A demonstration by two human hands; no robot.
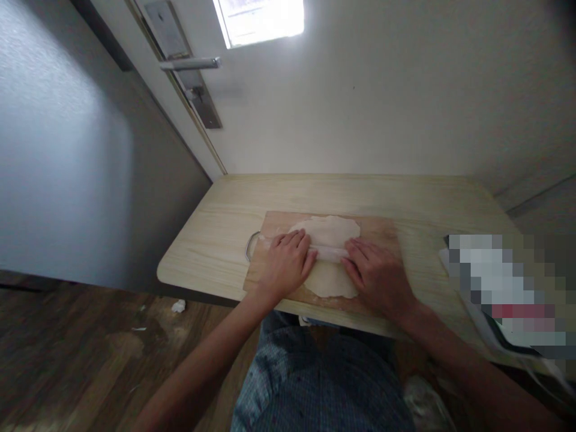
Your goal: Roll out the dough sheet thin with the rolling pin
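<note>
A flat round sheet of pale dough (330, 230) lies on a wooden cutting board (382, 231) on the light wooden table (211, 240). Across the dough lies a thin pale rolling pin (330, 252). My left hand (285, 261) rests palm down on the pin's left part, fingers stretched flat. My right hand (375, 270) presses palm down on its right part, fingers flat as well. Both hands cover the ends of the pin. A metal handle (250, 244) sticks out of the board's left end.
A blurred-out object (508, 288) lies on the table at the right edge. A door with a metal lever handle (191, 63) stands at the back left. Wooden floor with small white scraps (179, 306) lies below the table's left end.
</note>
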